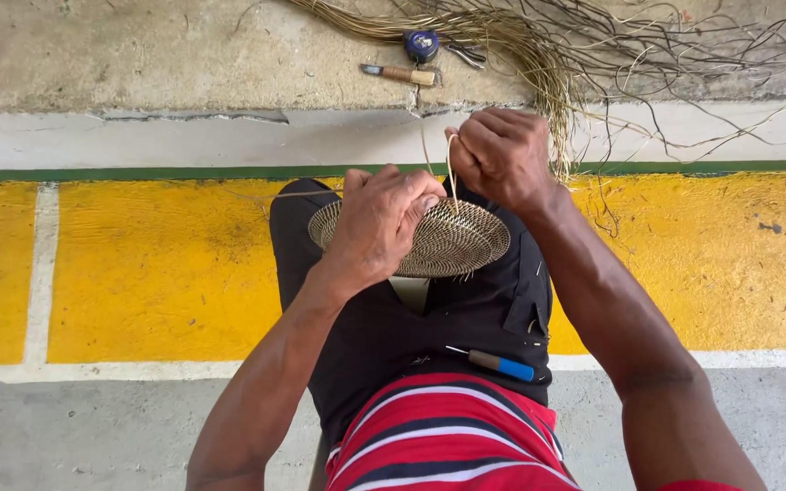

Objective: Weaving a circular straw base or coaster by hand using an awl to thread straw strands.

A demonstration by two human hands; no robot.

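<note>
Hands at centre frame, both on the work. I see my left hand (379,223) closed over the left rim of a round woven disc (448,241), fingers curled together and clamped on its edge. Disc rests flat on my lap, on the black trousers (466,314), just above middle of the frame. My right hand (500,155) sits above and right of the disc, fist shut on a thin pale strand (452,168) that loops up from the disc's surface to the knuckles.

Lower centre: a small tool with a blue handle (502,366) lies on the trousers, just above the red striped shirt (448,436).

Upper frame: a bundle of loose fibre (539,55) spreads across the concrete ledge (138,55) toward the upper right. Near it, at top centre, a wooden-handled knife (402,75), a blue tape measure (422,44) and pliers (466,55), well apart from both hands.

Floor below the ledge is painted yellow (156,264) with white lines.
</note>
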